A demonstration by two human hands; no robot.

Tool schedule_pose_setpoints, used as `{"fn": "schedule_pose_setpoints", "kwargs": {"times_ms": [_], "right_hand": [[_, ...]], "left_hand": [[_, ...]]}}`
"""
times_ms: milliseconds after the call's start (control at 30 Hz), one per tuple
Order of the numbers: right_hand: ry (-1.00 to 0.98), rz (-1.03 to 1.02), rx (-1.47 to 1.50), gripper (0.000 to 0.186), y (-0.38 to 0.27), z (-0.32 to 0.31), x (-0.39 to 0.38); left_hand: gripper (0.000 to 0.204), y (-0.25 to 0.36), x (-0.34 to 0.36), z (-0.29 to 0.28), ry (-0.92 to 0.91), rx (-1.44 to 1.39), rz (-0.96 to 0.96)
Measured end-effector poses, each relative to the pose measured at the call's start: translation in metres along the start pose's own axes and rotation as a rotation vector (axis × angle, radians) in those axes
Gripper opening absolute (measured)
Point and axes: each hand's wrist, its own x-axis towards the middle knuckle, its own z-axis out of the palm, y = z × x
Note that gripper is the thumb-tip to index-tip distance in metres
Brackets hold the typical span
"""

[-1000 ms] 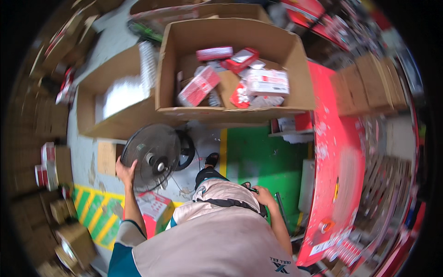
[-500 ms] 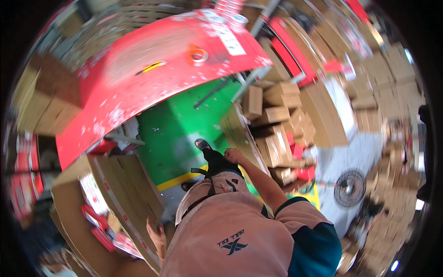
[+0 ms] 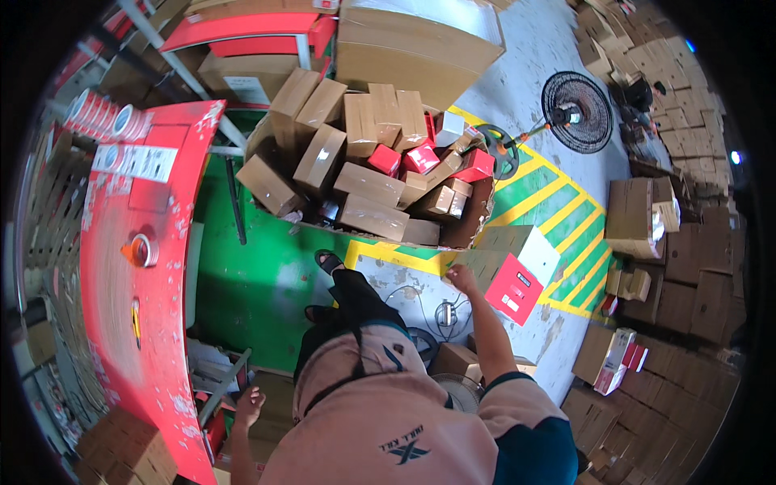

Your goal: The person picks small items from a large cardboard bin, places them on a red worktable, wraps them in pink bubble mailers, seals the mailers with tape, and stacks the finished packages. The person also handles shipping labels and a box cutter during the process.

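Note:
My left hand [image 3: 249, 406] hangs beside the front edge of the red table [image 3: 166, 323], with its fingers half bent and apart and nothing in it. At my other side, my right hand [image 3: 462, 279] is loosely closed, with nothing visible in it. It appears next to a large carton [image 3: 516, 293] with a red printed face; whether they touch cannot be told. On the table lie a yellow utility knife [image 3: 136, 323] and a roll of tape [image 3: 144, 250] with an orange part. Ahead of me a big open carton [image 3: 477, 230] is heaped with brown boxes [image 3: 370, 184] and several red ones.
A black pedestal fan [image 3: 575, 111] stands at the far right. Yellow stripes [image 3: 578, 242] mark the green floor, and a cable with a power strip [image 3: 446, 315] lies near my right side. Stacked cartons [image 3: 679, 267] line the right. Tape rolls [image 3: 128, 121] stand at the table's far end.
My view has turned right: the table swung to the left and the heaped carton came to the front. The open carton beside my left hand left view. Both hands stay without anything visible in them.

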Motion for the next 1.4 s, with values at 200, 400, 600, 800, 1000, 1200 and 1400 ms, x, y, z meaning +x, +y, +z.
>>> {"fn": "schedule_pose_setpoints", "kwargs": {"times_ms": [200,400,600,800,1000,1200,1400], "right_hand": [[0.23,-0.021,-0.052,0.066,-0.031,-0.053,0.122],[0.232,-0.066,-0.714,0.091,-0.022,-0.007,0.278],[0.318,-0.221,-0.349,0.086,-0.049,0.01,0.211],[0.646,-0.793,0.335,0.084,-0.219,-0.205,0.004],[0.236,-1.683,0.26,0.052,-0.536,-0.243,-0.179],[-0.37,-1.884,0.475,0.053,-0.725,-0.101,-0.26],[-0.47,-1.647,0.345,0.037,-0.887,0.155,-0.223]], "left_hand": [[0.033,0.07,0.106,-0.088,0.169,0.064,0.027],[0.038,0.131,0.168,0.004,0.061,-0.368,0.099],[0.045,0.192,0.166,0.115,-0.172,0.069,0.159],[0.058,0.359,0.148,0.071,-0.087,-0.209,0.626],[0.108,0.464,0.054,-0.068,-0.087,-1.155,1.2],[0.126,0.27,-0.02,-0.213,0.448,-1.338,1.107],[0.12,0.119,-0.029,-0.223,1.126,-1.137,0.785]]}}
